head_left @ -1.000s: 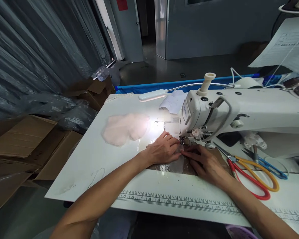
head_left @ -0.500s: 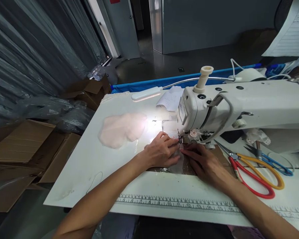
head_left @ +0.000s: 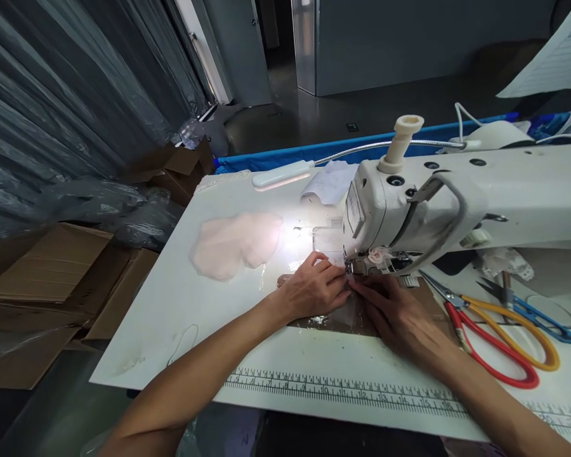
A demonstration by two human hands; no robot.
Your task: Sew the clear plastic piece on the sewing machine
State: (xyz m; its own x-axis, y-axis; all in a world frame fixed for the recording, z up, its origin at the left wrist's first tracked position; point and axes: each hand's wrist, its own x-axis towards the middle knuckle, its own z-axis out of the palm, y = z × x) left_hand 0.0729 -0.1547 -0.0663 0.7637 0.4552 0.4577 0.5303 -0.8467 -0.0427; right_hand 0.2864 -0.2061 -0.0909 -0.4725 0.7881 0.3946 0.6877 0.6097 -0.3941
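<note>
A person sat at a white sewing machine (head_left: pixel 457 203) on a white desk (head_left: pixel 181 304), with both hands at the needle area. The left hand (head_left: pixel 316 291) lay flat, fingers spread and released, pressing a glossy, transparent brownish sheet (head_left: pixel 335 317) against the desk just left of the presser foot (head_left: pixel 356 266). The right hand (head_left: pixel 400 314) lay palm down on the same sheet, its fingertips meeting those of the left hand directly in front of the foot; whether they pinched a small piece there could not be told. The step in hand appeared to be feeding or aligning the sheet under the foot. By judgement, the next move called for even pressure from both hands and fingertips kept clear of the needle.

The sheet looked thin, slick and reflective, likely to slide easily. A pale pink, soft, matte fabric piece (head_left: pixel 233 244) lay to the left, well apart from the hands, in the glare of a white gooseneck lamp (head_left: pixel 280 174). Red-handled scissors (head_left: pixel 495 349) and yellow-handled scissors (head_left: pixel 518 330) lay on the right, near the right forearm, with blue-handled snips (head_left: pixel 542 314) beyond. A printed ruler strip (head_left: pixel 342 393) ran along the near edge. Cardboard boxes (head_left: pixel 52 279) stood on the floor at left.
</note>
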